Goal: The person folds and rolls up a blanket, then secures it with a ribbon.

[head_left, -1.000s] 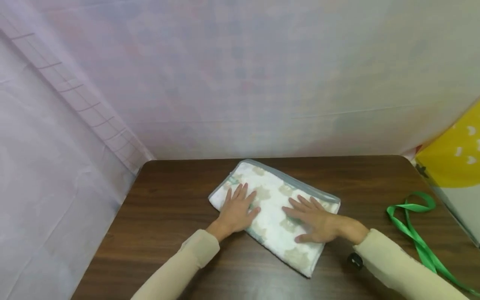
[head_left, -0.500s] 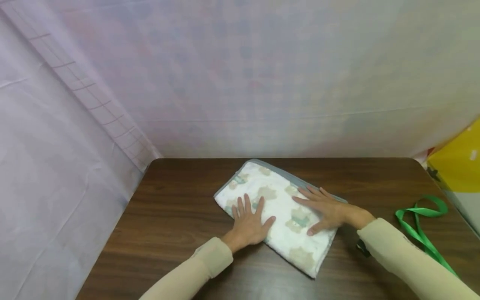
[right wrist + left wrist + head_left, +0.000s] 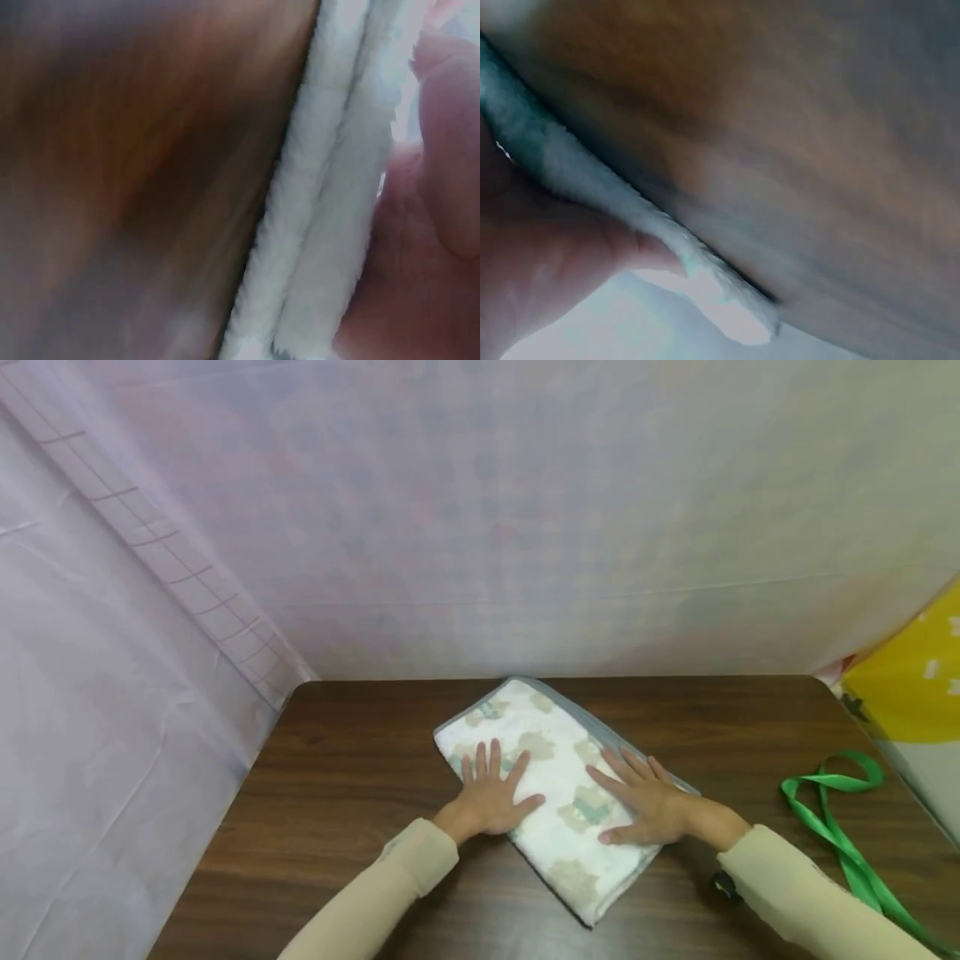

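A folded white fleecy cloth [image 3: 555,768] with beige and green animal-like prints and a grey border lies slantwise on the brown wooden table. My left hand [image 3: 491,797] rests on its left edge, fingers spread and pointing away from me. On the right part lies my right hand [image 3: 648,797], also flat, with fingertips close to the grey border. In the left wrist view the thumb [image 3: 607,244] lies along the cloth's edge [image 3: 652,214]. The right wrist view shows two thick layers of cloth [image 3: 315,195] beside the right hand [image 3: 442,225].
A green ribbon [image 3: 832,827] lies loosely looped on the table's right side. A small black object [image 3: 724,885] is beside the right sleeve. Behind the table [image 3: 337,760] hangs a pale checked sheet [image 3: 480,527]; a yellow patterned fabric [image 3: 911,685] is at the far right.
The cloth has turned clockwise on the table, its near corner shifting left and its right corner coming nearer me. Both hands stay flat on it, and the right has moved toward the grey border.
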Demonstrator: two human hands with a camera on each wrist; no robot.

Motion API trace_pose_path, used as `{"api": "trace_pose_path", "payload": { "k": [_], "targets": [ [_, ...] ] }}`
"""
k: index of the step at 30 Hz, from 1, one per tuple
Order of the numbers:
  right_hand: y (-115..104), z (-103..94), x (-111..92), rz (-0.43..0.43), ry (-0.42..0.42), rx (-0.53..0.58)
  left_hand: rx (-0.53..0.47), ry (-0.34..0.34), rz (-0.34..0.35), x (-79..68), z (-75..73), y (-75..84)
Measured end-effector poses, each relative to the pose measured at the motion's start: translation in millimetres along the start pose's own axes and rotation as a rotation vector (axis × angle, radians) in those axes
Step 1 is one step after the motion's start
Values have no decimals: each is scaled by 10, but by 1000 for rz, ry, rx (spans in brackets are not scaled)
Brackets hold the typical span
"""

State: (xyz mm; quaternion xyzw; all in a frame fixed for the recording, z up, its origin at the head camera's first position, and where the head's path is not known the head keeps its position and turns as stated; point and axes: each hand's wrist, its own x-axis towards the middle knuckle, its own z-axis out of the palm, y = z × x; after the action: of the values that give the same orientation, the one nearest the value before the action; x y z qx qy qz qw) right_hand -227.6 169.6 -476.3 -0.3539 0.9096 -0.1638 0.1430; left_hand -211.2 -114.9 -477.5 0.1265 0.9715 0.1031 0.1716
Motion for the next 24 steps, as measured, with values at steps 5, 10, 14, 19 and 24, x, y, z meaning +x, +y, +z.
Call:
{"api": "trace_pose_path", "payload": {
  "k": [5,10,14,19,24],
  "targets": [
    [-212,80,-109,68,29,5,76,-66,75,81,-43,-115],
    [-410,231,-214,134,39,42,135,-99,172,169,-79,-232],
    [-578,352,-260,227,22,49,178,-62,256,210,-100,-308],
    [-789,381,-296,307,35,26,263,-4,320,247,-91,-359],
    [-818,304,-311,300,20,29,299,35,338,278,-67,-371]
  ]
}}
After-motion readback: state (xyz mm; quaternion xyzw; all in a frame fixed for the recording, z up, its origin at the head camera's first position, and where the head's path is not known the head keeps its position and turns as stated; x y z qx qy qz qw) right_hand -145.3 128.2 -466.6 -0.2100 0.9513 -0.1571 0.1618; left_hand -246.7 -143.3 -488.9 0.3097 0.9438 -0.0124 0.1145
